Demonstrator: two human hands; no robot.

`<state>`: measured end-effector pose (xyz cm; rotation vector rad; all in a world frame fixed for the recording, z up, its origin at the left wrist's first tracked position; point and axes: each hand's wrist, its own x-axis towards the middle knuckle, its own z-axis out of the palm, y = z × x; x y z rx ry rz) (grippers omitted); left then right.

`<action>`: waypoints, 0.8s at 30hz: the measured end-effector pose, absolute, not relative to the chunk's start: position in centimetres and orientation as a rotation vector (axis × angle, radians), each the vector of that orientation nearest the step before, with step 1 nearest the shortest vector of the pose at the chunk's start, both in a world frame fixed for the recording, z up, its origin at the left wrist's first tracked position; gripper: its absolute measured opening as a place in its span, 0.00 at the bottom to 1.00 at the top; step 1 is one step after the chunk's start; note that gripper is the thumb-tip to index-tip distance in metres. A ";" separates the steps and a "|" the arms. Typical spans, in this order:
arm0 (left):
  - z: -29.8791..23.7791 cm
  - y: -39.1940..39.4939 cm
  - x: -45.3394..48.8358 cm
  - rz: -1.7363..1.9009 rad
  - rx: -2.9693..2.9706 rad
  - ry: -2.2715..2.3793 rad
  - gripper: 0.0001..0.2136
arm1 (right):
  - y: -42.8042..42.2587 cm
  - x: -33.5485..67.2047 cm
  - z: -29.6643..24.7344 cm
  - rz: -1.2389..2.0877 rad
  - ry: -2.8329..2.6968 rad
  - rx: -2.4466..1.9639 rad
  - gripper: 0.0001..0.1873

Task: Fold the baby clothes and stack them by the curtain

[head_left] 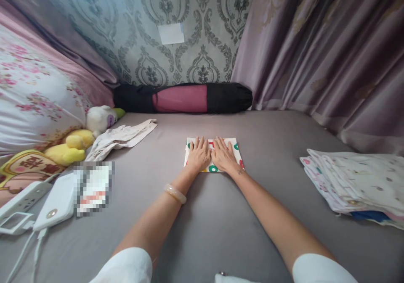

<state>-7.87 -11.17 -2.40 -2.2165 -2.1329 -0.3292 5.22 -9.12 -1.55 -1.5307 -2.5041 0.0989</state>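
A small folded white cloth with red and green letters (pixel 235 146) lies on the grey bed sheet (pixel 214 215) straight ahead of me. Both my hands rest flat on it, side by side, fingers stretched forward. My left hand (pixel 198 153) covers the cloth's left half; a pale bangle sits on that wrist. My right hand (pixel 223 154) covers the right half. Neither hand holds anything.
A stack of folded printed cloths (pixel 356 182) lies at the right. A beige garment (pixel 121 136), plush toys (pixel 78 142), a power strip (pixel 22 203) and a white power bank (pixel 58 201) sit at the left. A black and pink roll bag (pixel 183 98) lies along the wall.
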 end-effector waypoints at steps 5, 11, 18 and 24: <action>-2.8 -11.2 -7.9 -0.366 -2.176 -2.097 0.27 | -9.3 5.1 -1.4 0.061 -2.420 -1.612 0.31; -2.7 -11.1 -7.9 -0.264 -2.260 -2.125 0.26 | -9.1 5.1 -1.3 0.159 -2.468 -1.661 0.31; -2.2 -10.9 -8.1 -0.282 -2.271 -2.174 0.26 | -8.9 5.4 -0.9 0.211 -2.462 -1.646 0.31; -1.7 -11.4 -9.0 -0.310 -2.131 -2.265 0.27 | -8.4 6.5 -0.9 0.129 -2.383 -1.695 0.31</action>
